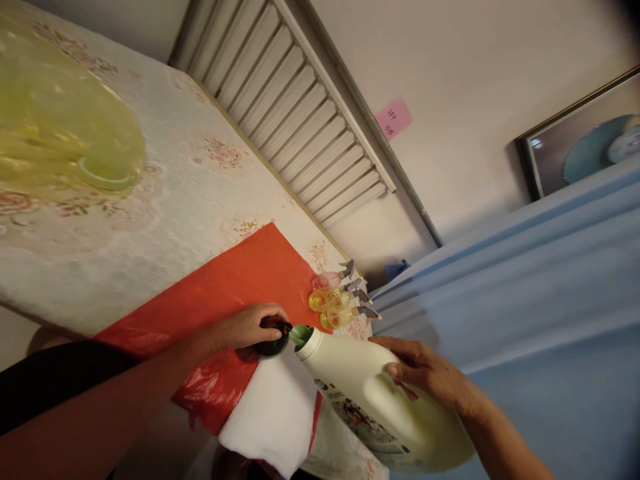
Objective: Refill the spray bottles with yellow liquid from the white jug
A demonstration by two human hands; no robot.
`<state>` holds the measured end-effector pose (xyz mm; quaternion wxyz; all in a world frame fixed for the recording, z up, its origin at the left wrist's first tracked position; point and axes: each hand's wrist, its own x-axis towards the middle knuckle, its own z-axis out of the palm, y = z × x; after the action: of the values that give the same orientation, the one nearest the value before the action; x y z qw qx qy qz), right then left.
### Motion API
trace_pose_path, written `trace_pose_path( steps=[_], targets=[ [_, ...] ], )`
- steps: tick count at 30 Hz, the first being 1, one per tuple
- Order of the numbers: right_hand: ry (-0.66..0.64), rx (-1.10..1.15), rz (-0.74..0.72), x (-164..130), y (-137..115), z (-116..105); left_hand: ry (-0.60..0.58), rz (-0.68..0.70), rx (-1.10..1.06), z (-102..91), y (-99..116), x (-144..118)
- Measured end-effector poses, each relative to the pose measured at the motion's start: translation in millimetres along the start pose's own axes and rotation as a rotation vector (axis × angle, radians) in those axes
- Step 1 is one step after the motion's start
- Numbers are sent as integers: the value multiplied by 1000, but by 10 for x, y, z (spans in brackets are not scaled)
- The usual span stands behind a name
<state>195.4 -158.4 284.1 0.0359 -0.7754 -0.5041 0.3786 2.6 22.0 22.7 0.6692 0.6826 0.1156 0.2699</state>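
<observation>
My right hand (425, 373) grips the handle of a large cream detergent jug (360, 390), tipped over so its green spout (300, 333) points left. My left hand (247, 327) holds a small black round container (273, 343) right under that spout, the two nearly touching. Both sit above a white cloth (275, 413) lying on a red plastic sheet (225, 287) on the floral-covered table (165, 200).
Three small spray bottles (335, 300), one pink and two yellow, lie side by side beyond the spout. A yellow-green translucent bag (55, 127) rests at the far left. Blue fabric (525, 300) hangs on the right. A white radiator (295, 107) lines the wall.
</observation>
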Motion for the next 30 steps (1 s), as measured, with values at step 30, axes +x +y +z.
trace_pose_path(
  steps=[30],
  targets=[
    [6,-11,16,-1,-26,-9,-3,13,32,7,-57,24]
  ],
)
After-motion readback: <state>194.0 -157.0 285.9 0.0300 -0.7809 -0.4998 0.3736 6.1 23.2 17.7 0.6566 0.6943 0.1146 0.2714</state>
